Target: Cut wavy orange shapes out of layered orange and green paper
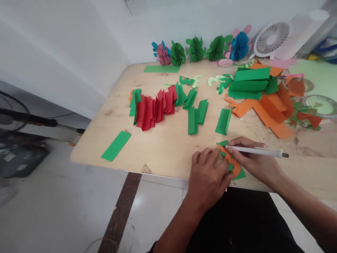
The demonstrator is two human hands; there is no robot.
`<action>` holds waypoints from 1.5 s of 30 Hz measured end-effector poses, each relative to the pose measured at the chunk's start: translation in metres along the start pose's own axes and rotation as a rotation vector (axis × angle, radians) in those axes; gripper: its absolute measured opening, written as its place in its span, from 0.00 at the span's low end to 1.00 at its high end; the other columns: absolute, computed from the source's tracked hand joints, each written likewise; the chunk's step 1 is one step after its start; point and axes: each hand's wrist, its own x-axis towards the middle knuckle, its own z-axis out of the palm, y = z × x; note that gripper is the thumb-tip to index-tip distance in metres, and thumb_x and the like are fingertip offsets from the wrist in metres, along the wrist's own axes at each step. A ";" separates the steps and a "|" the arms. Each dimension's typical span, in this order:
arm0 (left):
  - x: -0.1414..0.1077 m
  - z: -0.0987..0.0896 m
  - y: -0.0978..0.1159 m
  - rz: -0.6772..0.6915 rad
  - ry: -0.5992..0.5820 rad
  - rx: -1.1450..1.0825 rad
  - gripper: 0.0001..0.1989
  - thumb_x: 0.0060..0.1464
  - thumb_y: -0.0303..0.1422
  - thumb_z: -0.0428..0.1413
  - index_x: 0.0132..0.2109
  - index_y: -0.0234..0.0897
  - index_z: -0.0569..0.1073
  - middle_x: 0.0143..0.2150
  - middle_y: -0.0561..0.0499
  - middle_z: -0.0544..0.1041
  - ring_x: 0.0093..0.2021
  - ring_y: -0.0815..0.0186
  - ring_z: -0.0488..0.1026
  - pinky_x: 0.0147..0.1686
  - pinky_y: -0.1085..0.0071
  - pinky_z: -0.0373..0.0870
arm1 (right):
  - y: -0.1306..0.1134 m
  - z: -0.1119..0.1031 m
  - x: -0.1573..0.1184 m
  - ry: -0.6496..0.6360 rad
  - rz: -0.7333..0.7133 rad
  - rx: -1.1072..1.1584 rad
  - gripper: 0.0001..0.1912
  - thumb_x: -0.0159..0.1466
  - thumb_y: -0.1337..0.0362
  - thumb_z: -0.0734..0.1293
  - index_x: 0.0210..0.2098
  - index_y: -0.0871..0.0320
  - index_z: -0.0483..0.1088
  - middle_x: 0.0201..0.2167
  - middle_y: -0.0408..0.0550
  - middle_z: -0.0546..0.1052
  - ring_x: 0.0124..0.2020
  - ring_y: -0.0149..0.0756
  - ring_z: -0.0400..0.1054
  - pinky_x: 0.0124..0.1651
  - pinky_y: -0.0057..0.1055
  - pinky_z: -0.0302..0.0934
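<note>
Pale wood tops the desk (163,147) in the head view, a white wall (210,17) at 12 o'clock. The left hand (209,175), fingers close together, bears on an orange cutout (238,169) at its 2 o'clock; whether it pinches the edge, I cannot tell. That cutout lies over a green strip (241,173), at 9 o'clock from the right hand (252,161), which pinches a white pen (263,151), tip at the cutout's upper end.
</note>
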 end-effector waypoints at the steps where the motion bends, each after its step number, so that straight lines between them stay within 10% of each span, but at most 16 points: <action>1: 0.000 0.000 0.000 0.001 -0.003 0.001 0.13 0.60 0.40 0.54 0.49 0.41 0.73 0.57 0.46 0.72 0.55 0.54 0.64 0.50 0.56 0.59 | 0.000 -0.001 -0.001 0.006 0.004 -0.002 0.10 0.61 0.55 0.65 0.34 0.53 0.74 0.30 0.43 0.80 0.30 0.34 0.75 0.27 0.26 0.65; 45: 0.000 0.001 0.000 0.003 -0.015 0.019 0.15 0.59 0.40 0.54 0.51 0.42 0.73 0.57 0.47 0.71 0.55 0.53 0.64 0.52 0.55 0.60 | 0.001 -0.007 -0.026 0.112 -0.026 -0.049 0.07 0.61 0.59 0.65 0.32 0.54 0.74 0.30 0.45 0.81 0.28 0.34 0.75 0.31 0.28 0.66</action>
